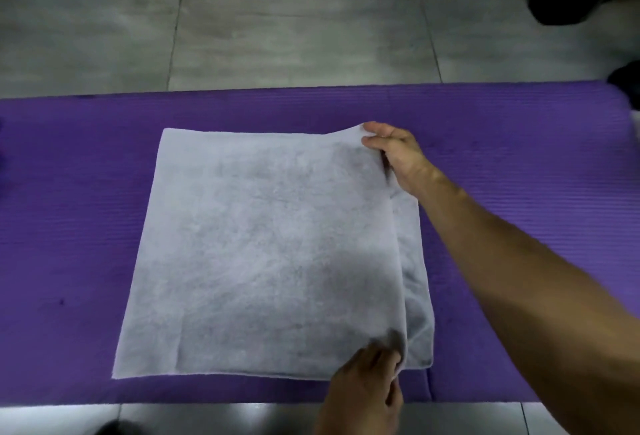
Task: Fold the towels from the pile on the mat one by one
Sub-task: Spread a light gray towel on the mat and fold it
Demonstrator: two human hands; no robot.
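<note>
Light, limp grey towel lies doubled on the purple mat. Right hand pinches its upper-right corner, left hand its lower-right; corners suit gripping.

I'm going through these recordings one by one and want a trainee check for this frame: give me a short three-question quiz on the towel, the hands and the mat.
1. True or false: the pale grey towel lies crumpled in a heap on the purple mat.
2. Which corner does the right hand pinch? A) far right B) far left C) near left
3. Fill in: the left hand grips the towel's top layer at the near ____ corner.

Key:
1. False; it lies spread flat, with a second layer showing along its right edge.
2. A; fingers and thumb hold that corner slightly lifted.
3. right
</note>
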